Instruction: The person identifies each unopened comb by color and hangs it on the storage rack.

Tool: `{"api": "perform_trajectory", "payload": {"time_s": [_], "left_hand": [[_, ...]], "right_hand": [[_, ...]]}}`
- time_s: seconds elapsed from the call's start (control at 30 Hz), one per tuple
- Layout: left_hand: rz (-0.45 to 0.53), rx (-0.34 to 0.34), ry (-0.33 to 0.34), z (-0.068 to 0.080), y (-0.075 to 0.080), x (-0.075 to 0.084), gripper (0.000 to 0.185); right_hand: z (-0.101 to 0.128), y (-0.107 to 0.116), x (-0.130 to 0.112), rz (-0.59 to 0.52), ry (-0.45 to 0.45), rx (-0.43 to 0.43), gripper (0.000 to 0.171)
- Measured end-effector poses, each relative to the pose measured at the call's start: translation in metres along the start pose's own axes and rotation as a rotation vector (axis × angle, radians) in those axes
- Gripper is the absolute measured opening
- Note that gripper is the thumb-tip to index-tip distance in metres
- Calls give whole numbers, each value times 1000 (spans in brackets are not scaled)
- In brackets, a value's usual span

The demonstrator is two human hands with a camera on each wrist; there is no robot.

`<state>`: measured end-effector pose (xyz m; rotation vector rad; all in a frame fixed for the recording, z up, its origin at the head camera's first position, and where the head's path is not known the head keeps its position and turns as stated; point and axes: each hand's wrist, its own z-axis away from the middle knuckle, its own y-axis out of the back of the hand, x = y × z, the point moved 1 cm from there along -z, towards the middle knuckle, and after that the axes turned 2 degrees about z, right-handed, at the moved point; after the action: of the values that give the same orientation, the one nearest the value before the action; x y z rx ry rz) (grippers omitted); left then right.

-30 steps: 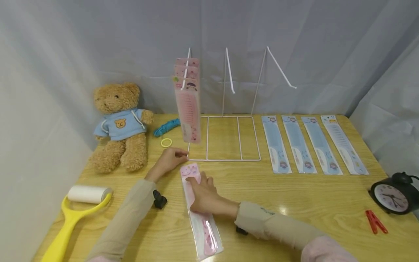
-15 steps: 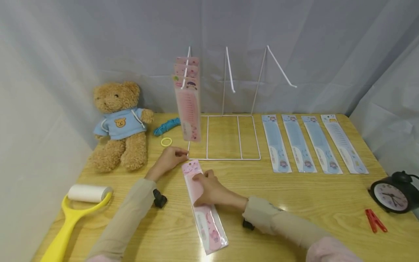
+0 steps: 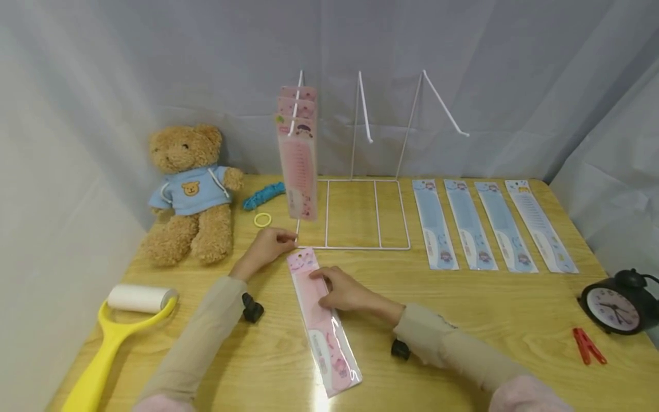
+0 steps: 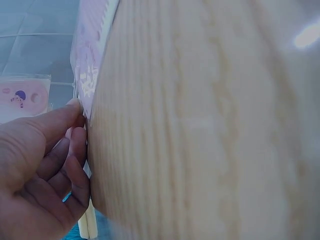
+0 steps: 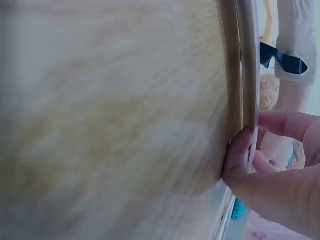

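your right hand [image 3: 344,293] rests on the pink comb pack [image 3: 321,320], which lies flat on the wooden table [image 3: 463,320] just in front of the white wire rack [image 3: 355,214]; the fingers curl over the pack's upper part and the right wrist view shows a fingertip tucked at its edge, so you are gripping it. the pack's print shows small cartoon figures, but no writing on it can be read. your left hand [image 3: 268,247] sits at the rack's front left corner, fingers curled and pinching the wire base there. pink packs [image 3: 297,154] hang from the rack's left hook; the other two hooks [image 3: 366,109] are bare. four blue comb packs [image 3: 489,226] lie side by side to the right of the rack, their labels too small to read. a teddy bear [image 3: 189,194], a yellow hair tie [image 3: 262,220] and a blue cord [image 3: 264,195] are at the left, a yellow lint roller [image 3: 120,326] near the front left, a black clock [image 3: 618,306] and a red clothespin [image 3: 588,345] at the right.
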<state>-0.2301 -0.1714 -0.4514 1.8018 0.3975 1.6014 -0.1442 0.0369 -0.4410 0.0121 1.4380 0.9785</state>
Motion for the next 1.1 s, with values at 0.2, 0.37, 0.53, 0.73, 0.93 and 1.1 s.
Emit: {"api": "perform_trajectory", "payload": {"time_s": [0.2,0.37,0.53,0.73,0.93,1.1], "left_hand": [[-8,-13,19,0,1,3,24],[-11,-20,27,0,1,4,25],[-14,-13,28,0,1,3,23],[-18,-9,-43,-1,1,-1,23],[-53,18,-53,-1,4,1,13],[-45,-1,-44,1,4,3,11]], "right_hand": [[-2,2,7,-108,2,-20,53],[-1,4,10,-188,-3,-54,47],[4,9,6,-255,8,-80,46],[14,20,-5,-345,53,-62,46],[21,36,-19,-330,161,56,45],[22,52,-33,-330,294,212,44]]}}
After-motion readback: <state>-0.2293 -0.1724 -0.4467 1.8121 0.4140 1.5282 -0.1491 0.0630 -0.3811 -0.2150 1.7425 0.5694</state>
